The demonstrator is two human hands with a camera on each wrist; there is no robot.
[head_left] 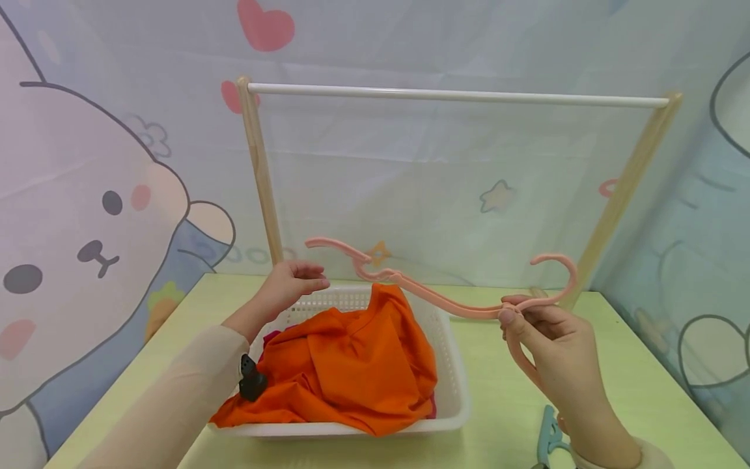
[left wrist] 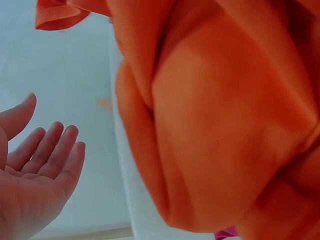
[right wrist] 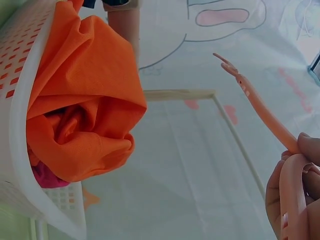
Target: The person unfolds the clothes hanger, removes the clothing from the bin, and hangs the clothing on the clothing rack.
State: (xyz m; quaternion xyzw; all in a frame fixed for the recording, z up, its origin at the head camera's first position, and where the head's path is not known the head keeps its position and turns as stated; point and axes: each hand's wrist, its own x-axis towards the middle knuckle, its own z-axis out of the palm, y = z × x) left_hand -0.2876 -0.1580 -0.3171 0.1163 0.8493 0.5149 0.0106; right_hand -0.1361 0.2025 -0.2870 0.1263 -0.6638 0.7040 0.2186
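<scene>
My right hand point(head_left: 559, 355) pinches a pink plastic clothes hanger point(head_left: 439, 299) between thumb and fingers, close to the base of its curved hook. One long arm of the hanger point(right wrist: 265, 112) reaches leftward over the basket, while the other slants down beside my wrist. My left hand point(head_left: 293, 286) is raised at the basket's back left corner, its fingers loosely extended and nothing in them. Below the hanger, a crumpled orange garment point(head_left: 357, 358) fills the white basket point(head_left: 459, 397) and drapes over its front rim. A bit of magenta cloth point(right wrist: 49, 177) shows beneath the orange one.
A rack with a white rod point(head_left: 457, 96) and wooden posts point(head_left: 627, 195) stands behind the basket. On the pale green table point(head_left: 498, 391), a blue-green hanger point(head_left: 547, 433) lies near my right wrist, partly hidden. A printed cloth backdrop point(head_left: 381, 195) encloses the table.
</scene>
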